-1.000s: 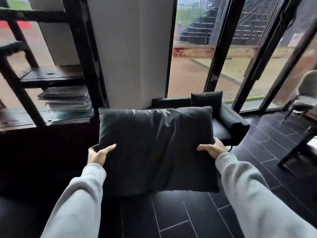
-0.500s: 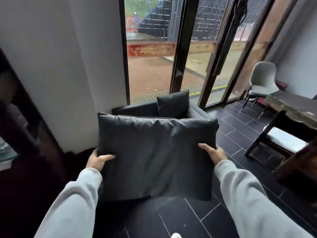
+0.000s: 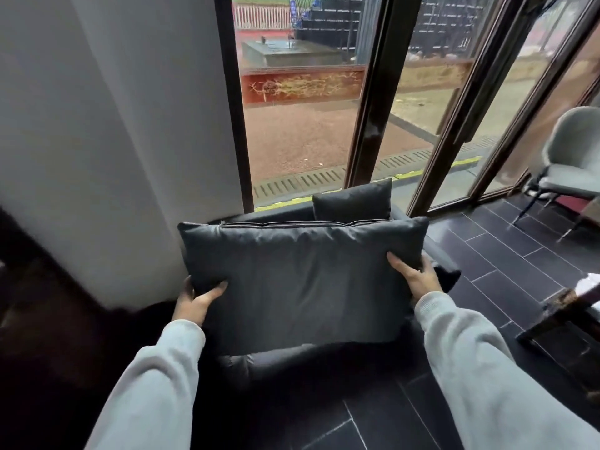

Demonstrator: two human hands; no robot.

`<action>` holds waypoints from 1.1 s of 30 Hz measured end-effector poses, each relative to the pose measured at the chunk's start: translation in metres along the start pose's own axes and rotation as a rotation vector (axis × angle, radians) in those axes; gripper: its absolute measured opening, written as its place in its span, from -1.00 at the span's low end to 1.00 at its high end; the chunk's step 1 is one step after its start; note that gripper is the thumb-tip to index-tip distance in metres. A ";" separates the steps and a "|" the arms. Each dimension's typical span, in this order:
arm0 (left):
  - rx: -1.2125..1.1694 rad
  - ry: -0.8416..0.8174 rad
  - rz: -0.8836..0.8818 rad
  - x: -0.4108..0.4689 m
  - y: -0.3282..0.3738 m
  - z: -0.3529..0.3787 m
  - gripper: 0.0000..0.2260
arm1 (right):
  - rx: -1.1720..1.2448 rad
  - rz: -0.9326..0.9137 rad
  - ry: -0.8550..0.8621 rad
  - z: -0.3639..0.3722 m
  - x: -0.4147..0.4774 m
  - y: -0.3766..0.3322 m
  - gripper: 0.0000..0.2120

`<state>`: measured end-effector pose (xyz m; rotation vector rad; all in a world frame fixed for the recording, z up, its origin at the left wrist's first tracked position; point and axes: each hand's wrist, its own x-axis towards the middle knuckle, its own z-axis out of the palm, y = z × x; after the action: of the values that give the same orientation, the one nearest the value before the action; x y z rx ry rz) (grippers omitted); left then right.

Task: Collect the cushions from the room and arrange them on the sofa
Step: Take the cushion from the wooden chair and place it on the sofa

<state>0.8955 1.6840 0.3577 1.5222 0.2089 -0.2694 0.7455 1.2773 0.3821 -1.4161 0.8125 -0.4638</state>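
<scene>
I hold a large dark grey cushion (image 3: 302, 280) upright in front of me. My left hand (image 3: 194, 300) grips its lower left edge and my right hand (image 3: 414, 277) grips its right edge. Behind and below it stands a dark sofa (image 3: 444, 264), mostly hidden by the cushion; its near front edge shows under the cushion. A second, smaller dark cushion (image 3: 352, 199) stands upright on the sofa against the window side.
A white wall (image 3: 113, 141) rises at left, glass doors with dark frames (image 3: 367, 125) behind the sofa. A grey chair (image 3: 571, 164) stands at far right, a dark wooden table (image 3: 571, 323) at right. Dark tiled floor (image 3: 506, 264) lies between.
I have stepped closer to the sofa and turned right; the shelf at left has left the view. The cushion stays in both hands and now hangs over the sofa.
</scene>
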 end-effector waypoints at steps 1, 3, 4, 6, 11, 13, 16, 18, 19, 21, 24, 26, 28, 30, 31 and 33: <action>0.001 0.017 0.000 0.012 0.003 0.006 -0.73 | -0.003 0.001 -0.021 0.008 0.018 -0.003 -0.20; -0.009 0.045 -0.008 0.038 0.006 0.015 -0.75 | 0.010 0.022 -0.070 0.024 0.053 -0.005 -0.21; -0.011 0.056 -0.016 0.053 0.006 0.019 -0.75 | 0.012 0.032 -0.085 0.032 0.071 -0.004 -0.21; -0.015 0.073 -0.045 0.081 0.006 0.026 -0.74 | 0.002 0.048 -0.096 0.047 0.104 0.001 -0.20; -0.033 0.105 -0.159 0.160 -0.006 0.042 -0.67 | -0.060 0.113 -0.154 0.098 0.192 0.013 -0.24; -0.036 0.122 -0.186 0.200 -0.010 0.050 -0.54 | -0.074 0.140 -0.167 0.124 0.231 0.019 -0.23; -0.050 0.125 -0.231 0.256 -0.018 0.063 -0.45 | -0.083 0.168 -0.141 0.163 0.288 0.031 -0.20; -0.058 0.127 -0.258 0.287 -0.025 0.071 -0.47 | -0.091 0.188 -0.145 0.184 0.322 0.040 -0.14; -0.050 0.132 -0.267 0.300 -0.027 0.075 -0.49 | -0.095 0.200 -0.150 0.193 0.337 0.043 -0.10; -0.057 0.144 -0.278 0.330 -0.032 0.082 -0.51 | -0.103 0.221 -0.175 0.210 0.369 0.050 -0.05; -0.071 0.180 -0.288 0.376 -0.041 0.092 -0.56 | -0.119 0.251 -0.219 0.238 0.416 0.063 -0.07; -0.076 0.212 -0.299 0.405 -0.050 0.097 -0.58 | -0.142 0.273 -0.234 0.259 0.442 0.074 -0.08; -0.068 0.237 -0.320 0.433 -0.064 0.100 -0.59 | -0.157 0.302 -0.272 0.279 0.466 0.088 -0.10; -0.034 0.236 -0.366 0.457 -0.079 0.102 -0.58 | -0.179 0.322 -0.315 0.297 0.492 0.105 -0.09; 0.008 0.237 -0.383 0.469 -0.088 0.103 -0.53 | -0.189 0.333 -0.343 0.306 0.504 0.114 -0.04; 0.062 0.259 -0.400 0.492 -0.106 0.105 -0.34 | -0.217 0.358 -0.405 0.321 0.525 0.135 0.10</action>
<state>1.3285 1.5551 0.1128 1.5677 0.7200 -0.3971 1.3016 1.1351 0.1221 -1.4583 0.7752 0.1886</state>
